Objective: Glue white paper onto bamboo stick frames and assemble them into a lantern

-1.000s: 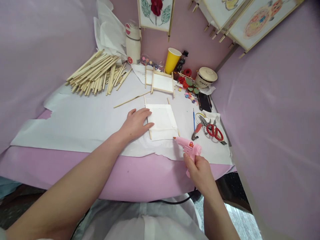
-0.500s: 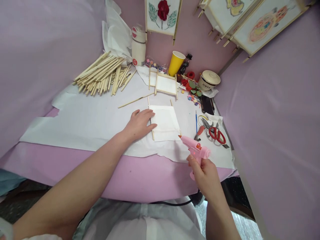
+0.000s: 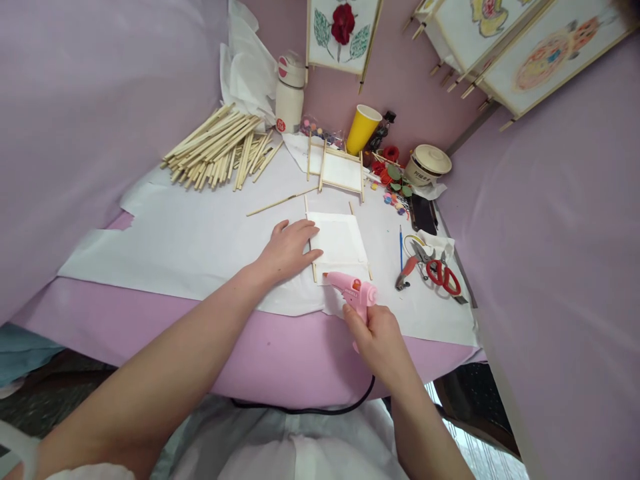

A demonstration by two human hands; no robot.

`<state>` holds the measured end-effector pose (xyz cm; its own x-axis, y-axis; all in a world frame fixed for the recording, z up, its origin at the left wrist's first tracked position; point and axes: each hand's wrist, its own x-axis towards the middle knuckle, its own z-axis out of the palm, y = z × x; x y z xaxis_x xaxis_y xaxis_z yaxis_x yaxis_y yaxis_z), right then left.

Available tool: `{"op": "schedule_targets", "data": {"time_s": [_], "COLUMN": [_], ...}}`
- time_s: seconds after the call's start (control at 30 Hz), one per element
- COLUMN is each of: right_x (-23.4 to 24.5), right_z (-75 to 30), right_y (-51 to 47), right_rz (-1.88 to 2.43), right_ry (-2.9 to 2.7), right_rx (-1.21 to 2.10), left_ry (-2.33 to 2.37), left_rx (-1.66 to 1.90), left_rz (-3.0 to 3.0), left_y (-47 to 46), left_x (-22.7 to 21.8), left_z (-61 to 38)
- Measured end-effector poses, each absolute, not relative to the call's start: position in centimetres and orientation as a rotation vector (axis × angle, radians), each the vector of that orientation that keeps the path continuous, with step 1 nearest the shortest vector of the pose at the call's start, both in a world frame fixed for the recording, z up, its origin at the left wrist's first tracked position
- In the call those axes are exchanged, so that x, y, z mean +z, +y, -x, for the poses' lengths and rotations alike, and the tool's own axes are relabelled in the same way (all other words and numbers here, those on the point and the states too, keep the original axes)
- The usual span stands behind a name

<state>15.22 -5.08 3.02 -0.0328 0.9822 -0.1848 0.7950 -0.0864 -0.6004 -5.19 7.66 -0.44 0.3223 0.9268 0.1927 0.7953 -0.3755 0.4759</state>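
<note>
I have the left hand (image 3: pixel 289 252) spread flat at nine o'clock of the paper-covered stick frame (image 3: pixel 340 243), fingertips resting on its edge; the right hand (image 3: pixel 381 340) is wrapped around the pink glue gun (image 3: pixel 353 291), just beside the frame at six o'clock

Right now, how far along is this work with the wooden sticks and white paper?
Done: a papered stick frame lies finished-looking behind, and painted panels sit above it. In hand: the left hand rests on white paper over a second frame, and the right hand holds a pink glue gun. Left: the pile of loose sticks looks unused.
</note>
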Motion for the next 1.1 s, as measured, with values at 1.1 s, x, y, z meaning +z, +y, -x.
{"op": "schedule_targets", "data": {"time_s": [1.1], "right_x": [3.8], "right_z": [-19.1], "right_y": [-5.2], "right_rz": [2.072], "right_ry": [-1.567], "right_rx": [0.805], "left_ry": [1.531], "left_rx": [0.636], "left_rz": [-2.315], "left_y": [7.8], "left_x": [-0.4], "left_z": [5.2]}}
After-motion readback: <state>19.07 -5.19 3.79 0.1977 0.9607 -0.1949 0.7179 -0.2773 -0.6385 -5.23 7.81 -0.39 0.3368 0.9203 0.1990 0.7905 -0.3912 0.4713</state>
